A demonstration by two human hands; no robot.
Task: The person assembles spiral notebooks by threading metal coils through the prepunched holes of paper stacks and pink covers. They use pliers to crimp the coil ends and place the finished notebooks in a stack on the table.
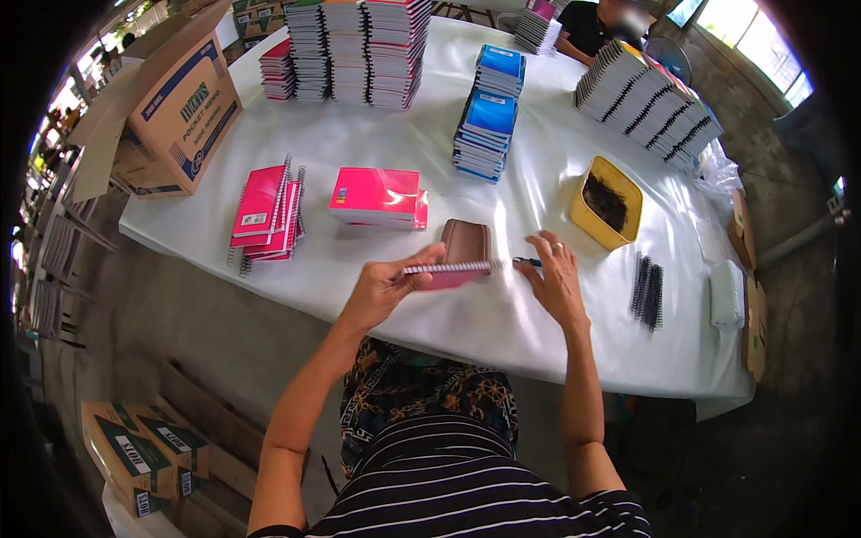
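Observation:
My left hand (381, 285) is closed on a pink spiral notebook (448, 276), gripping it at its left end. The notebook is held spine up above the near edge of the table, and a bit of its coil sticks out past the right end. Close to that coil end, my right hand (558, 278) has its fingers bent around a small dark tool (527, 262); its exact kind is hard to make out. Just behind the notebook lies a brown padded piece (468, 240), partly covered by it.
Pink notebooks with coils (262, 215) and a pink uncoiled stack (377, 193) lie left. Blue notebooks (489, 121) stand farther back. A yellow tub (619, 238) of dark bits and black coils (646, 291) are right. A cardboard box (193, 117) stands far left; a person (587, 31) sits opposite.

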